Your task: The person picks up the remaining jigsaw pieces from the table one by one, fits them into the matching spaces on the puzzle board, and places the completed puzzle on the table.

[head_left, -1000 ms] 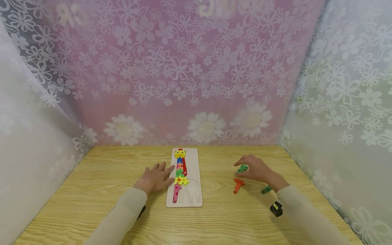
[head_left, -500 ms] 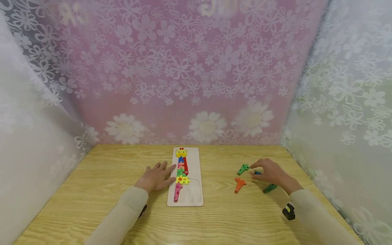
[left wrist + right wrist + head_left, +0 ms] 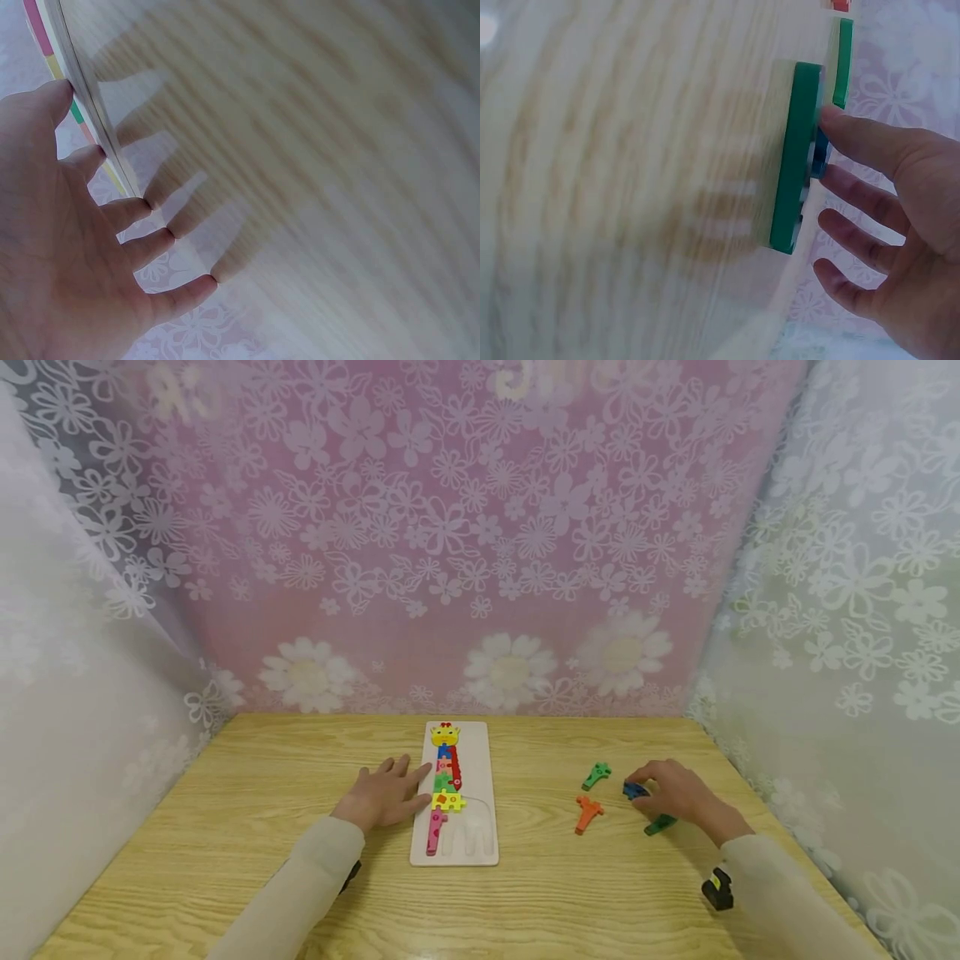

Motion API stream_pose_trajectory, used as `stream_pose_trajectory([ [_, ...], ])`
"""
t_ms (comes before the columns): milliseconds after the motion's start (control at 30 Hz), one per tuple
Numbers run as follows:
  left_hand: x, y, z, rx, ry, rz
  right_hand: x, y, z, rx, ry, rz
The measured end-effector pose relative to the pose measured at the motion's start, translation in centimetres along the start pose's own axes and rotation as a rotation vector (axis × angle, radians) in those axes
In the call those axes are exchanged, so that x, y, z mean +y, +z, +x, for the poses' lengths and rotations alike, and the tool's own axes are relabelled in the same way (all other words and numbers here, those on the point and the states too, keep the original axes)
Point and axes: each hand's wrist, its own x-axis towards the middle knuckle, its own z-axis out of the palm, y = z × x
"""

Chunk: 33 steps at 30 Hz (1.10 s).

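Observation:
My right hand [image 3: 678, 793] is low over the table on the right, its thumb and index finger pinching a small blue puzzle piece [image 3: 634, 789]. In the right wrist view this blue piece [image 3: 821, 154] is half hidden behind a dark green piece [image 3: 795, 157], and the other fingers are loosely spread. My left hand [image 3: 382, 795] lies with fingers spread on the table, its thumb and index fingertip at the left edge of the white puzzle board [image 3: 472, 743]. On the board, a giraffe shape [image 3: 444, 781] has a yellow head, a coloured neck and a pink leg.
A light green piece [image 3: 597, 775] and an orange piece [image 3: 588, 814] lie between the board and my right hand. The dark green piece [image 3: 660, 824] lies just below that hand. Flowered curtains [image 3: 480, 568] stand behind and beside the wooden table [image 3: 525, 893].
My right hand has moved right, from the light green piece to the blue one, and now pinches it. The light green piece stays on the table. My left hand keeps its place.

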Motion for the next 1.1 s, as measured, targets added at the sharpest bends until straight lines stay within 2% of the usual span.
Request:
stream_pose_trajectory([
  [533,-0.1,-0.2,0.1,0.010,0.010,0.000,-0.3,0.9,0.7,0.035,-0.027,0.018],
  [800,-0.2,-0.3,-0.1,0.010,0.016,0.006,-0.4,1.4,1.0,0.070,-0.069,-0.008],
  [1100,0.0,-0.2,-0.2,0.003,0.024,-0.002,-0.3,1.7,0.7,0.090,-0.083,-0.004],
])
